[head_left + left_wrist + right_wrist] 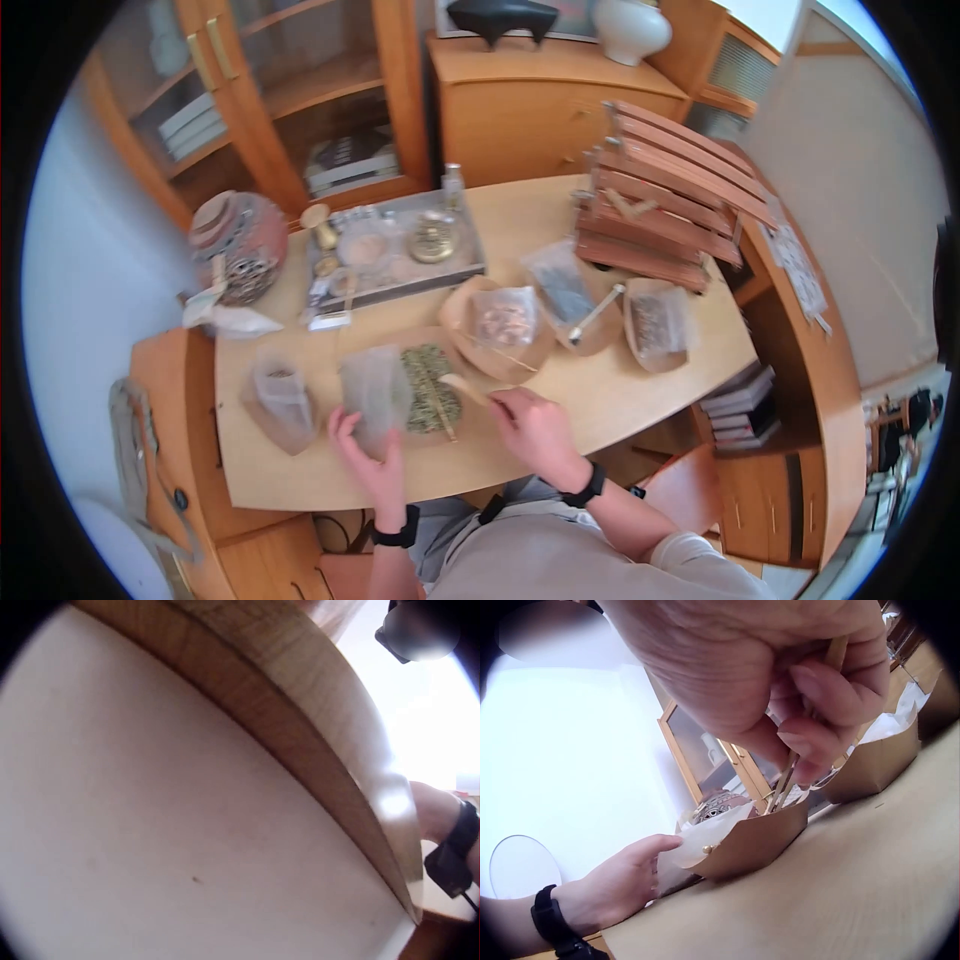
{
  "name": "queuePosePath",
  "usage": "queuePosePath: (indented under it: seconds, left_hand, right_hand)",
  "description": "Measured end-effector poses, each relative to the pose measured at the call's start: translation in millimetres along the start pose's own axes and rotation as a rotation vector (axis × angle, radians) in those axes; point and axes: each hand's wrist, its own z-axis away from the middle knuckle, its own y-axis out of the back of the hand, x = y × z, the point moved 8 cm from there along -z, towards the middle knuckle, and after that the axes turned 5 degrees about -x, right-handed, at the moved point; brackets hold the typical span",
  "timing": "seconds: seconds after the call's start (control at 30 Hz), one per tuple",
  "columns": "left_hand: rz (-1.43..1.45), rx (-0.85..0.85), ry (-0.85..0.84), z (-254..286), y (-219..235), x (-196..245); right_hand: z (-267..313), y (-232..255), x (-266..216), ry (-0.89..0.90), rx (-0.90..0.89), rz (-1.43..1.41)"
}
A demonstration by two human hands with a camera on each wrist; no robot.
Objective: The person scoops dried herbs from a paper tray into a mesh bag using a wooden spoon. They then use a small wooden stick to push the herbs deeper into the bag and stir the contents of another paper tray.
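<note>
My left hand [370, 460] is beside a box of dried green herbs [425, 375], its thumb and fingers spread around the lower end of the box's translucent paper liner [375, 390]. In the right wrist view that hand's thumb lies right at the liner's edge. My right hand [535, 430] pinches a slim pale wooden tool [465, 388] between thumb and fingers, its far end over the right side of the herbs. Another thin wooden stick [445, 415] lies across the herbs. The left wrist view shows the table's underside and the right wristband [465, 829].
Paper-lined boxes stand left [280, 405], right [515, 320] and far right [660, 325]. Behind is a grey tray [380, 292] with a brass container [432, 237]. A round patterned pot [235, 240] sits at the left, and a reddish slatted wooden rack [665, 205] at the back right.
</note>
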Motion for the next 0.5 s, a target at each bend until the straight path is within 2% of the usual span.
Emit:
queuePosePath:
  seconds: [0.03,0.1,0.17,0.33,0.4,0.5]
  left_hand:
    - [-0.027,0.035,0.005,0.4,4.3,0.3]
    - [0.008,-0.009,0.004,-0.1,0.7,1.7]
    - [0.002,0.005,0.013,-0.9,1.7,1.7]
    - [-0.01,-0.001,0.022,-0.6,1.1,6.2]
    - [-0.017,0.0,0.008,-0.7,0.8,8.0]
    - [-0.017,0.019,-0.007,0.1,0.9,4.1]
  right_hand:
    - [-1.0,5.5,0.1,-0.006,0.013,0.009]
    - [-4.2,10.6,-5.8,0.009,0.016,0.004]
    - [-5.8,13.8,-7.4,-0.054,-0.008,-0.043]
    - [-14.4,6.3,-38.5,0.051,-0.036,-0.109]
    - [-16.4,-9.7,-48.6,0.161,-0.077,0.109]
    - [-16.6,-0.5,-47.9,0.13,0.002,0.008]
